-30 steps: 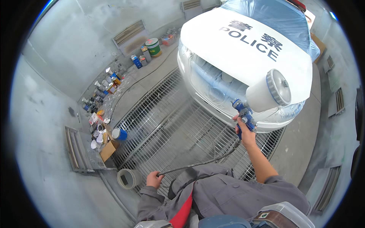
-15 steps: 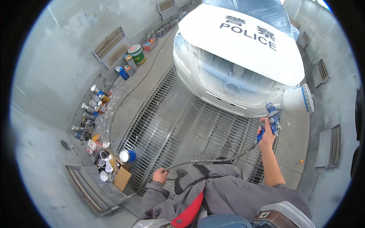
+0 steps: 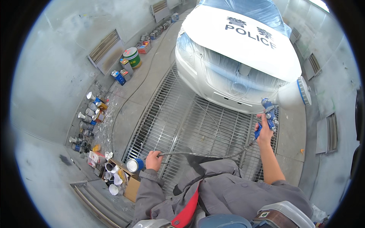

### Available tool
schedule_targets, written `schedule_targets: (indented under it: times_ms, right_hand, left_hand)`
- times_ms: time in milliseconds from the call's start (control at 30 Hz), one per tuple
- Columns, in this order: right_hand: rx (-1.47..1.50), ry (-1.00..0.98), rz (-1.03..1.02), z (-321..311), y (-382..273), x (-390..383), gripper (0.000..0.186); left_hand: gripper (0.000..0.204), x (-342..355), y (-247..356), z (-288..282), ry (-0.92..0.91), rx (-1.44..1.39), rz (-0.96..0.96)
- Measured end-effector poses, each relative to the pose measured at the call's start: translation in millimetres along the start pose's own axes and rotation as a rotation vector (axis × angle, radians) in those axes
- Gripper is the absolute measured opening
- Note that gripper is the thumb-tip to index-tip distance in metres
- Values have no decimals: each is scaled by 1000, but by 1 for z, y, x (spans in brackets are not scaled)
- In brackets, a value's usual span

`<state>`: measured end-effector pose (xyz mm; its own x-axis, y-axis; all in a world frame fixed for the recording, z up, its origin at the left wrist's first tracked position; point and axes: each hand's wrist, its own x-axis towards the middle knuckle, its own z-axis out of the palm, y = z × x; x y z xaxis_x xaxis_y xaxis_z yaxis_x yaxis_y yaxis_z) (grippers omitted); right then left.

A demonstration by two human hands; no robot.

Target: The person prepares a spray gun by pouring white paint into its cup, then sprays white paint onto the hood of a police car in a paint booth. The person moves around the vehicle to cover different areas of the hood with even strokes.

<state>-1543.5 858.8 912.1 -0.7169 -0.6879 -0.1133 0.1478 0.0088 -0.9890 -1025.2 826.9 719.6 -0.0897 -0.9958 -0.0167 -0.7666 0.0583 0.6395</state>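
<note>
My right hand point(image 3: 265, 133) is closed round the handle of a blue paint spray gun point(image 3: 270, 116), its index finger up at the trigger. A white paint cup point(image 3: 292, 95) with a blue-rimmed lid is fixed to the gun and leans to the right. From the gun's handle a dark air hose point(image 3: 205, 154) runs left across my front to my left hand point(image 3: 153, 161), which grips it. Just ahead of the gun stands a white car point(image 3: 216, 89), its front covered in clear plastic film point(image 3: 243, 74) and its hood point(image 3: 239, 41) bare with dark lettering.
Floor grating point(image 3: 182, 125) lies under me and the car. Paint cans point(image 3: 89, 117) line the left wall, with a green bucket point(image 3: 132, 59) farther back. A blue can point(image 3: 135, 165) and a cardboard box of used cups point(image 3: 132, 188) stand near my left hand. Vents point(image 3: 327, 133) line the right wall.
My left hand has moved up and slightly left with the hose. The spray gun in my right hand has shifted slightly left and up. The view has shifted a little.
</note>
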Motion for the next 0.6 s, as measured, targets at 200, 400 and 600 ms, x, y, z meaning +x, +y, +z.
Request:
schedule_targets:
  times_ms: [200,400,600]
  right_hand:
    - [128,-104,-88,96,42,10,29]
    - [127,-105,-83,217,66,37,24]
    - [123,-187,-4,325,56,62,21]
  left_hand:
    - [24,55,-55,-37,-54,89,20]
    - [21,123,-134,-57,-139,128,-67]
    - [24,183,-210,-79,-252,152,-145]
